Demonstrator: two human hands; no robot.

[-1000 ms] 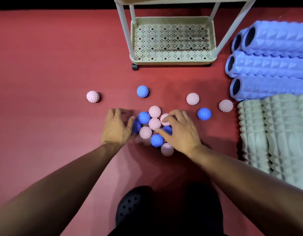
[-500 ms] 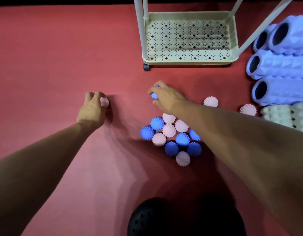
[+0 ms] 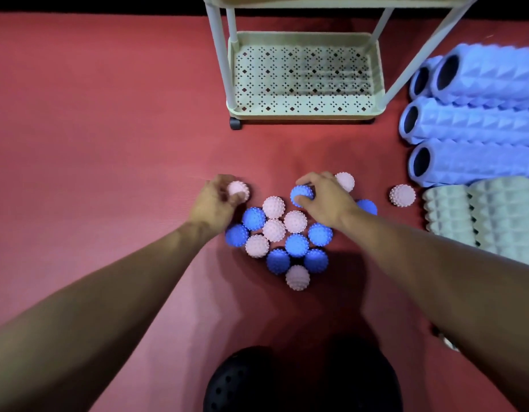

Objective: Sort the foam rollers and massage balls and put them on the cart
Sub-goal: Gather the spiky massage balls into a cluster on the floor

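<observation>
Both hands have drawn back from their outward reach half a second ago: the left hand (image 3: 215, 200), fingers closed around a pale pink spiked rubber massage ball (image 3: 238, 190), and the right hand (image 3: 324, 200), fingers closed around a blue spiked rubber massage ball (image 3: 301, 195), now sit at the far edge of the mixed pink-and-blue ball cluster (image 3: 282, 233). Judged from this, strays are being gathered; colour sorting has not begun. Beyond the hands, the pale green perforated plastic cart tray (image 3: 304, 113) stands empty; the blue ridged foam rollers (image 3: 477, 126) lie far right of the right hand.
</observation>
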